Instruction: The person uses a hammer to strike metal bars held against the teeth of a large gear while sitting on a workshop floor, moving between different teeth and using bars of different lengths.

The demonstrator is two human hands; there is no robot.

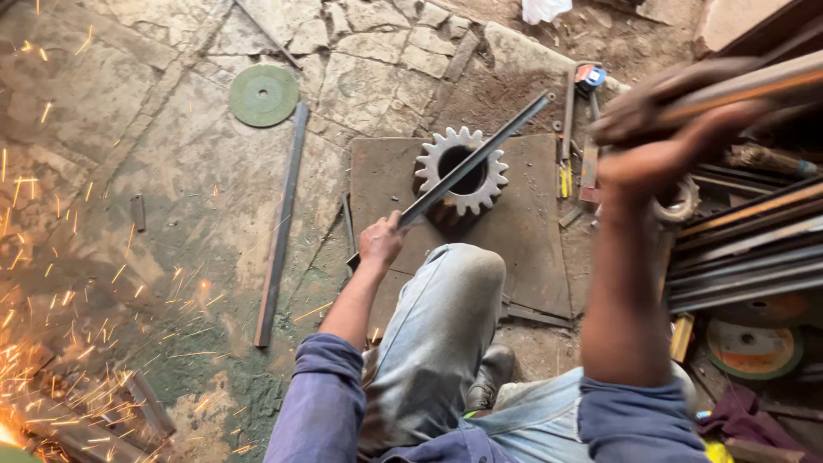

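My left hand [381, 241] grips a long dark flat steel bar [480, 154] near its lower end; the bar slants up to the right across a large toothed steel gear [439, 153]. The gear rests on a rusty flat steel plate [531, 231] on the floor. My right hand [660, 129], raised close to the camera and blurred, is closed around the end of a rusty metal bar [754, 86] that runs off to the right. My knee in faded jeans [446, 309] is bent between the two arms.
A long flat steel strip [280, 231] and a green grinding disc [263, 95] lie on the cracked stone floor. Sparks [60, 326] fly across the lower left. Stacked steel bars [754, 240], a worn cutting disc [753, 347] and small tools [570, 163] crowd the right.
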